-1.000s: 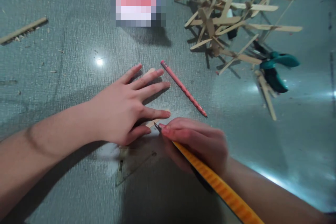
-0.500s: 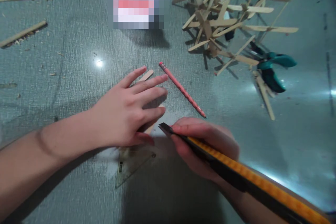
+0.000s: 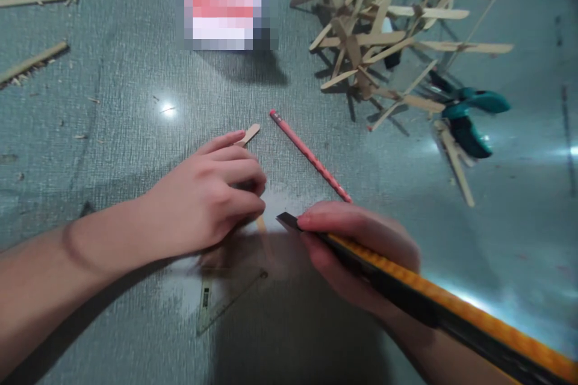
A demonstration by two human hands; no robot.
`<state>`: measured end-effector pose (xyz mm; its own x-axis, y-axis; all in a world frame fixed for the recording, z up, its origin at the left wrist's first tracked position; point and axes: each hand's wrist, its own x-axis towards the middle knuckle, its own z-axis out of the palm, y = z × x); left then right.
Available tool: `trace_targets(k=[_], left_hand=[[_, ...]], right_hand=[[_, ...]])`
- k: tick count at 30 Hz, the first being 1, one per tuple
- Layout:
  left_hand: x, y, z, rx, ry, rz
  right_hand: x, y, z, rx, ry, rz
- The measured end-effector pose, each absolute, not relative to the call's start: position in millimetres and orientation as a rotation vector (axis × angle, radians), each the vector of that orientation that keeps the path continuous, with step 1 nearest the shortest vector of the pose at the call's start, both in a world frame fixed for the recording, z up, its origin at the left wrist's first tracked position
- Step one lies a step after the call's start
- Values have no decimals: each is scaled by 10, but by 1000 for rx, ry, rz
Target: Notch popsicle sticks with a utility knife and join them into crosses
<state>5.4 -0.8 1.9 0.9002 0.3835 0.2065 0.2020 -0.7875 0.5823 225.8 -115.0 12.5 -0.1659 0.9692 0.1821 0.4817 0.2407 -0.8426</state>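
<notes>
My right hand [image 3: 361,246] is wrapped round a utility knife [image 3: 406,289] with a yellow and black handle. Its dark blade points left, just short of my left hand. My left hand [image 3: 217,189] is palm down with its fingers curled in over a wooden craft stick [image 3: 251,132]. One rounded end of the stick shows past the index finger; most of it is hidden under the hand. Below that hand lies a clear set square [image 3: 205,307], partly covered. A pink pencil [image 3: 311,156] lies just beyond my right hand.
At the back right lies a heap of joined craft sticks [image 3: 361,42] beside teal-handled pliers [image 3: 460,111]. A blurred white and red object [image 3: 221,24] stands at the back. Loose sticks [image 3: 34,63] and shavings lie on the table [image 3: 126,126] at left.
My left hand has drawn its spread fingers in, curling them over the craft stick. The knife has stayed nearly still in my right hand. The whole view has shifted slightly.
</notes>
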Motion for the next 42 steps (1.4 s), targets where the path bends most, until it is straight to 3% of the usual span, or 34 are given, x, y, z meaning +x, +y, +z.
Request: trace_targets(k=[42], left_hand=[[42, -33, 31, 2586, 390, 438]], right_hand=[[2260, -1185, 82, -1227, -1814, 735]])
